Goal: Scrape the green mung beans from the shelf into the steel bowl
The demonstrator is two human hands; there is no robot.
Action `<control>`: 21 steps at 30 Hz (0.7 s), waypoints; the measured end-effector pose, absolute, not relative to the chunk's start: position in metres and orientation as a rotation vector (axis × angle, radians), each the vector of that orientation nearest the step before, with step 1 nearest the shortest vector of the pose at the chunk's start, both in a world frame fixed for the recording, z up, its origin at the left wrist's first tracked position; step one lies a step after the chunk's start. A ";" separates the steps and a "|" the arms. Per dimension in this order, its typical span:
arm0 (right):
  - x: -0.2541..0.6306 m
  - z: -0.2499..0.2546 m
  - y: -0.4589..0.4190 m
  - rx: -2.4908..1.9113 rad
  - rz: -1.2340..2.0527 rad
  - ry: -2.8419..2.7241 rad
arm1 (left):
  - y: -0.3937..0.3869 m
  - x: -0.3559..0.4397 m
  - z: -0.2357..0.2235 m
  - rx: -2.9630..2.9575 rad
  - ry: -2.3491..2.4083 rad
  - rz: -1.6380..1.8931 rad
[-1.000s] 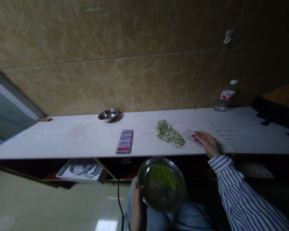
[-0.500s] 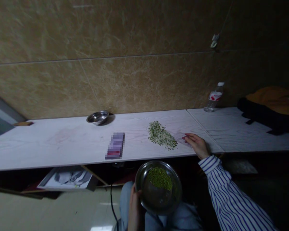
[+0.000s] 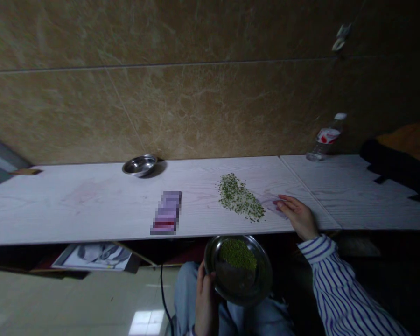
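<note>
My left hand (image 3: 206, 298) grips the left rim of a round steel bowl (image 3: 264, 280), which sits above my lap just below the counter's front edge. Small green beans (image 3: 238, 254), like mung beans, lie heaped in its far part. On the counter my right hand (image 3: 299, 217) pinches a thin, clear plastic piece (image 3: 275, 205) lying near the surface; its exact kind is hard to make out. Left of that plastic, a patch of scattered green beans (image 3: 240, 198) spreads over the white wood.
A smaller steel bowl (image 3: 140, 166) stands by the wall. A blurred-out phone-like object (image 3: 167, 212) lies near the front edge. Rightward are a water bottle (image 3: 325, 137) and a black and orange bag (image 3: 402, 158). An open drawer (image 3: 94, 256) sits below the counter (image 3: 73, 205).
The view has shifted a little, so most things sit slightly differently in it. The bowl's far rim now meets the counter's edge in view. Both hands keep their holds.
</note>
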State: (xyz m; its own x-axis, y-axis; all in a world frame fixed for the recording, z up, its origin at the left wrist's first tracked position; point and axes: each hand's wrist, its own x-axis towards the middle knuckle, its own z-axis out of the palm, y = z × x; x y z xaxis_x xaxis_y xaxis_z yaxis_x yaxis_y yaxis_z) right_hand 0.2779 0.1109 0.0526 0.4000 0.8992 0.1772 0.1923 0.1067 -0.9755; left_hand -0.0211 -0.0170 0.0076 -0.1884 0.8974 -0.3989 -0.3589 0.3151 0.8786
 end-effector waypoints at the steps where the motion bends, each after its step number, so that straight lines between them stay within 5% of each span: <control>1: 0.278 0.052 0.111 -1.391 0.700 -1.064 | -0.016 -0.020 0.008 0.532 1.265 1.231; 21: 0.271 0.073 0.083 -1.412 0.835 -1.244 | -0.006 -0.005 0.017 0.314 1.141 1.191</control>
State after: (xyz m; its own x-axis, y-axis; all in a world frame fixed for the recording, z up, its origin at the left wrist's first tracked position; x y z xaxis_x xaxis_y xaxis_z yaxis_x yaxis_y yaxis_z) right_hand 0.2710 0.0829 0.0727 0.2219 0.9670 0.1252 0.2510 0.0674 -0.9656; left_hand -0.0054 -0.0059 0.0168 -0.0693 0.8460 -0.5286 -0.5648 0.4035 0.7198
